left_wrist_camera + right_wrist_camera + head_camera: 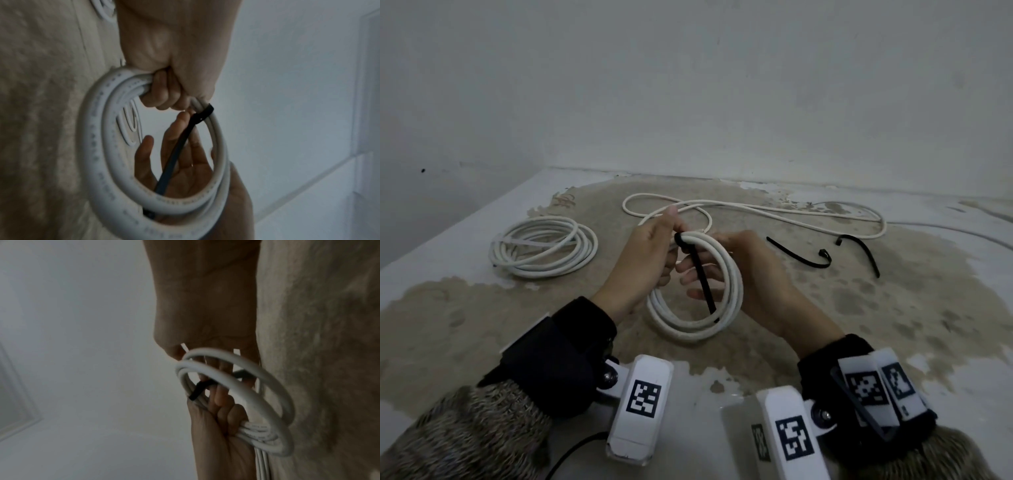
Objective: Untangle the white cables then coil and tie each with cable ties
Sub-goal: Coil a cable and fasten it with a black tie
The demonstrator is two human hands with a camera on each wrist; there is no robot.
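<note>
A small white cable coil [732,284] is held upright above the table. My left hand [650,253] grips its top, fingers curled round the strands [164,92]. A black cable tie [702,277] is looped round the coil beside that grip, and its long tail hangs down across the ring [179,149]. My right hand [753,274] sits behind the coil with straight fingers [180,129] reaching through the ring under the tail. In the right wrist view the tie [197,391] crosses the strands just above the left hand [216,434].
A second white coil [544,246], bound with a white tie, lies at the left. A loose white cable [756,209] sprawls across the back of the table. Two spare black ties [801,257] [859,250] lie at the right. The wall stands close behind.
</note>
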